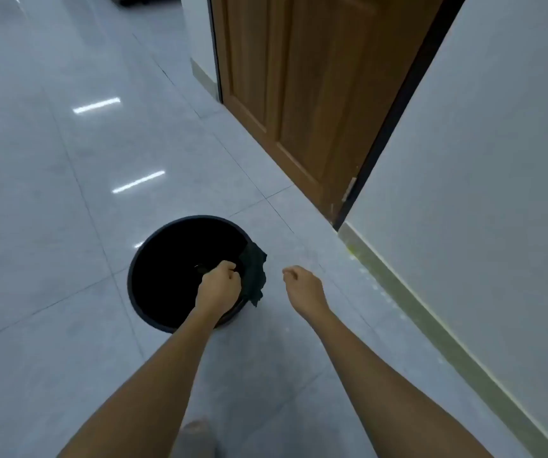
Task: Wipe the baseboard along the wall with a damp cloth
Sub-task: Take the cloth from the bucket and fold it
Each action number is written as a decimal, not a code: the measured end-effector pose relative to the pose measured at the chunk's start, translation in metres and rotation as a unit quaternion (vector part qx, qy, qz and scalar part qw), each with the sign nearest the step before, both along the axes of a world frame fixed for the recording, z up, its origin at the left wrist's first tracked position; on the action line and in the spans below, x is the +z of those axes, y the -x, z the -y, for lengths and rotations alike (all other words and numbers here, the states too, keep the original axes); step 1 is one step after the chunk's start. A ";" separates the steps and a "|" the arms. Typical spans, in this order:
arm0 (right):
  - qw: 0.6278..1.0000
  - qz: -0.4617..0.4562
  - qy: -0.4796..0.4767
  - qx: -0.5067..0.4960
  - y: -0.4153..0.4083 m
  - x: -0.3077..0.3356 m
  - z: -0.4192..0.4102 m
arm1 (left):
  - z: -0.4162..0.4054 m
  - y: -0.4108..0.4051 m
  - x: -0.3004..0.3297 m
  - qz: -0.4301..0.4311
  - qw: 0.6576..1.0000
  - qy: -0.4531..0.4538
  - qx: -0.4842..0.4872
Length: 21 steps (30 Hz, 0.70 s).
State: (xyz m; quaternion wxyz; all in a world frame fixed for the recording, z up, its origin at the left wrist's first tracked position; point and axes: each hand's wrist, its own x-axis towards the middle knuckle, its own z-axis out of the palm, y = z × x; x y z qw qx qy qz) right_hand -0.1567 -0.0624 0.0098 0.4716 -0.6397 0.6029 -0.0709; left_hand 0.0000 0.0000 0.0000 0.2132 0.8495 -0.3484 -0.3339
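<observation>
The cloth is dark green, almost black, crumpled and limp, with ragged folds. It hangs over the right rim of a round black bucket, most of it draped down the outside of the wall, its lowest corner near the floor. Whether it is wet cannot be told. The bucket's inside is too dark to see into.

The left hand is over the bucket's right side, its fingers curled closed just beside the cloth's left edge; they seem to pinch that edge, though the contact itself is hidden in the dark. The right hand hovers over the floor to the right of the bucket, apart from the cloth, fingers loosely bent, holding nothing.

The baseboard is a pale greenish strip along the foot of the grey wall on the right, running from the lower right corner up to a brown wooden door. It lies well apart from both hands and from the cloth. The floor is glossy grey tile with light streaks reflected in it.
</observation>
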 end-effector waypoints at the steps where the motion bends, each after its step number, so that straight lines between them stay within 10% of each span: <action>1: 0.999 0.017 -0.030 -0.023 -0.006 -0.024 -0.001 | 0.005 0.001 -0.021 -0.021 1.000 -0.007 0.020; 8: 0.892 0.281 -0.318 -0.157 -0.046 -0.132 0.000 | 0.040 -0.002 -0.109 -0.255 0.953 0.037 0.159; 21: 0.870 0.412 -0.108 -0.247 -0.007 -0.021 -0.033 | -0.007 0.023 -0.030 -0.455 0.865 0.132 0.168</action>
